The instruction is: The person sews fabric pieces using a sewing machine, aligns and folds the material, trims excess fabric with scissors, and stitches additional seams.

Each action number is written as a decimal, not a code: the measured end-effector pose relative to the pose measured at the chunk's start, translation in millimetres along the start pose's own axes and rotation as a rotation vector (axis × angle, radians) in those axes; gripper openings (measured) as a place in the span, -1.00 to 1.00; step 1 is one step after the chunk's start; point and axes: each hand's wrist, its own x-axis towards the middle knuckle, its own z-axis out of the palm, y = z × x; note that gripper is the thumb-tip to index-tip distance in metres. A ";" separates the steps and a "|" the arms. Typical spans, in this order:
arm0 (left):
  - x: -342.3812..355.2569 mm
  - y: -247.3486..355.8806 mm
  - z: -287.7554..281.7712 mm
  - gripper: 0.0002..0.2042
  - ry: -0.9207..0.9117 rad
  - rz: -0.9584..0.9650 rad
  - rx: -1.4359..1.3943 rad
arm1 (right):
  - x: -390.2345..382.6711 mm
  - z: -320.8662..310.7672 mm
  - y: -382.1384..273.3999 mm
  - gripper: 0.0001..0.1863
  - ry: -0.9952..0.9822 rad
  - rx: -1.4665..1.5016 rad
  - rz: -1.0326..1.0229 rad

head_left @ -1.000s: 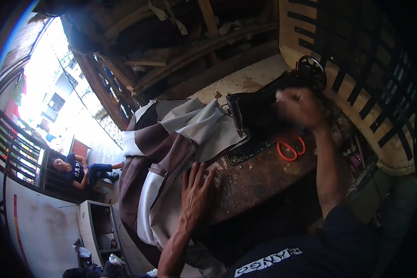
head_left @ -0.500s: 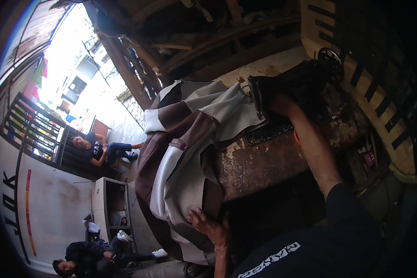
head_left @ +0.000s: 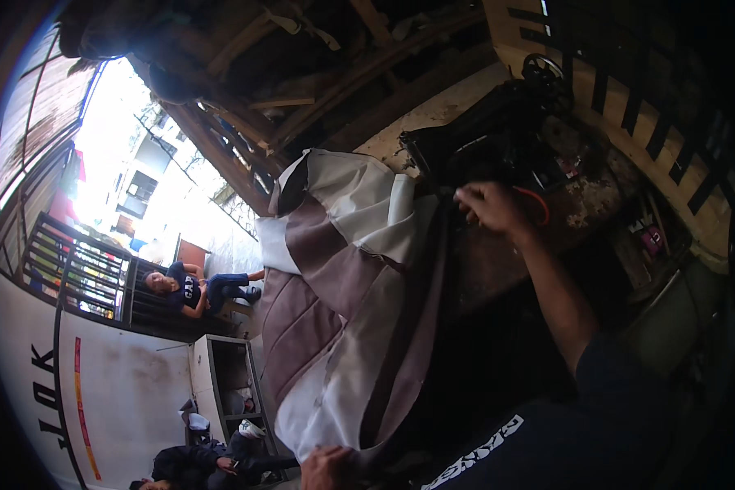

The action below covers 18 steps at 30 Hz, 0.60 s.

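The right hand (head_left: 492, 206) is raised over the worktable (head_left: 584, 214), just in front of the black sewing machine (head_left: 498, 139). Its fingers are curled together, closed at the upper edge of the brown-and-cream fabric cover (head_left: 343, 302) where that edge meets the machine. Whether the fingertips actually pinch the cloth cannot be told — the area is dark. An orange-handled pair of scissors (head_left: 537, 202) lies on the table right behind the hand, partly hidden by it.

The fabric cover is draped from the machine bed down over the near edge of the worktable, hanging in broad panels of brown and cream toward the lower edge of the view. The left hand (head_left: 328, 467) is at the lower end of the cover, touching its bottom hem; the fingers are bent, but only part of the hand shows, so its grip cannot be told.

At the left, outside the workspace, a person (head_left: 192, 287) in dark clothing sits by a metal gate (head_left: 73, 273). A second person (head_left: 208, 464) crouches lower down — beside a grey open cabinet (head_left: 224, 377).
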 end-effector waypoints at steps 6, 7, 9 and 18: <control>66.1 104.9 7.1 -0.87 -0.578 0.372 -0.366 | -219.0 71.4 26.5 -0.41 -0.009 0.095 -0.015; 93.0 108.2 28.1 -0.82 -0.762 0.519 -0.431 | -238.6 74.2 27.8 -0.41 -0.001 0.084 -0.005; 125.8 113.6 40.2 -0.75 -0.962 0.794 -0.627 | -263.4 74.1 26.0 -0.11 -0.156 0.432 0.197; 336.9 -168.8 -26.9 -0.48 1.022 -0.297 0.154 | -288.6 86.4 33.9 0.23 -0.217 -0.023 0.099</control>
